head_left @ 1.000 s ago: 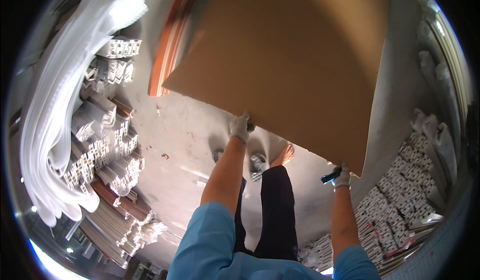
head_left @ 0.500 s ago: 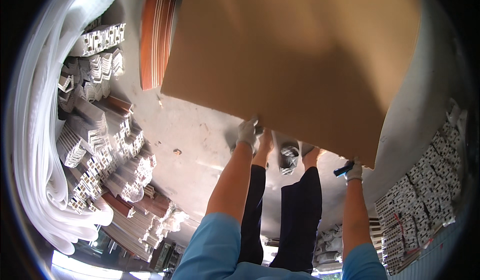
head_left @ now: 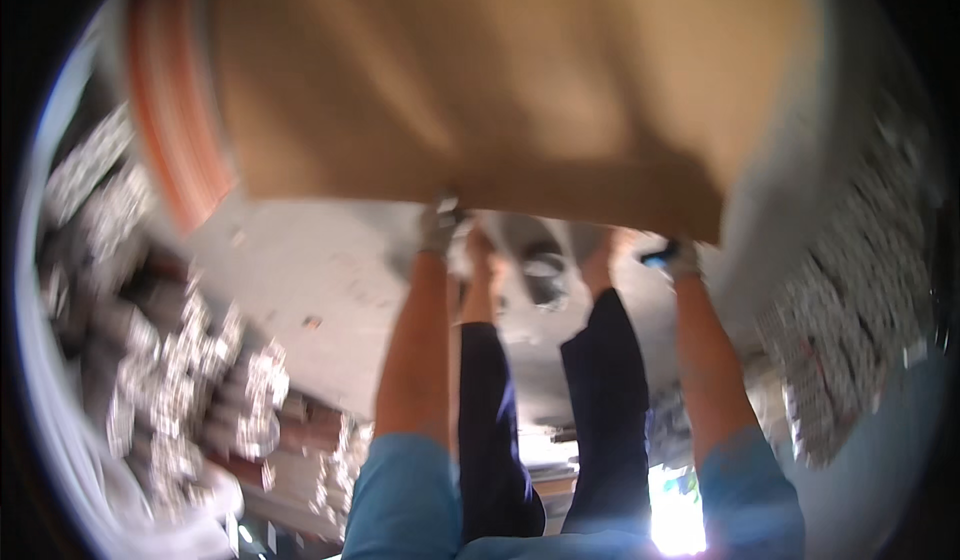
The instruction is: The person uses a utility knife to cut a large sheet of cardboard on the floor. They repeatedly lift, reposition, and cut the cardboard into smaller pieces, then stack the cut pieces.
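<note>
A large brown cardboard sheet (head_left: 480, 90) spans the upper part of the view, its near edge running across in front of my legs. At that edge, left of the middle, my gloved left hand (head_left: 438, 226) is closed on the cardboard. My right hand (head_left: 685, 258), also gloved, grips the sheet by its near right corner. A small blue and black handled tool (head_left: 657, 258) sticks out leftward from the right hand; its kind is blurred. The fingers behind the sheet are hidden.
Reddish-brown striped panels (head_left: 175, 100) lie beside the sheet's left edge. Stacked white profiles (head_left: 175, 380) line the left side, with white plastic sheeting (head_left: 75, 460) beyond. More bundled profiles (head_left: 845, 300) are stacked at the right. A grey object (head_left: 545, 278) lies on the floor between my feet.
The near edge of the cardboard and both hands have shifted up and left in the view. The edge now runs more level. Both hands keep their grip, and the picture is more blurred.
</note>
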Demonstrator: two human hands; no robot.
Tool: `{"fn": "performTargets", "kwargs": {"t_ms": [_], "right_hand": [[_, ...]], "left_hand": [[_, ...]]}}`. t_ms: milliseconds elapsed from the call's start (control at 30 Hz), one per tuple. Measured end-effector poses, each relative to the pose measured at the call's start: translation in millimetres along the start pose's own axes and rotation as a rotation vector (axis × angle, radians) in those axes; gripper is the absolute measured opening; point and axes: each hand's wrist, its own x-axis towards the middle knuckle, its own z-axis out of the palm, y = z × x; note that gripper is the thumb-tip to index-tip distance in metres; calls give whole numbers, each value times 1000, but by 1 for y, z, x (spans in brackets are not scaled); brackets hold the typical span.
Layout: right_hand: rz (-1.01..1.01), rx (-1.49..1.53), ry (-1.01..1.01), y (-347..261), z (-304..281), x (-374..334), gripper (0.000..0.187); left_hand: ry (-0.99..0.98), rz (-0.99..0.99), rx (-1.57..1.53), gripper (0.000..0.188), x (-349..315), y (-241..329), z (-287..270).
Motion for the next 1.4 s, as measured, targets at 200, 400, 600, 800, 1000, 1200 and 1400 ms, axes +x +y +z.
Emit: {"fn": "performTargets", "kwargs": {"t_ms": [200, 400, 600, 800, 1000, 1200, 1400], "right_hand": [[-188, 477, 268, 29, 23, 8, 12], [-174, 456, 249, 27, 40, 5, 13], [-196, 470, 182, 26, 37, 3, 15], [-210, 501, 149, 19, 39, 2, 12], [-297, 583, 111, 19, 47, 17, 16], [-318, 597, 67, 12, 53, 20, 15], [-364, 597, 101, 2, 68, 23, 11]], "left_hand": [[-165, -23, -199, 38, 31, -27, -9], [63, -417, -1032, 39, 29, 14, -15], [-27, -325, -881, 35, 26, 25, -12], [-191, -323, -937, 36, 30, 22, -16], [-298, -247, -773, 36, 37, 29, -20], [-237, -341, -900, 27, 42, 46, -22], [-286, -406, -959, 24, 46, 74, -18]]}}
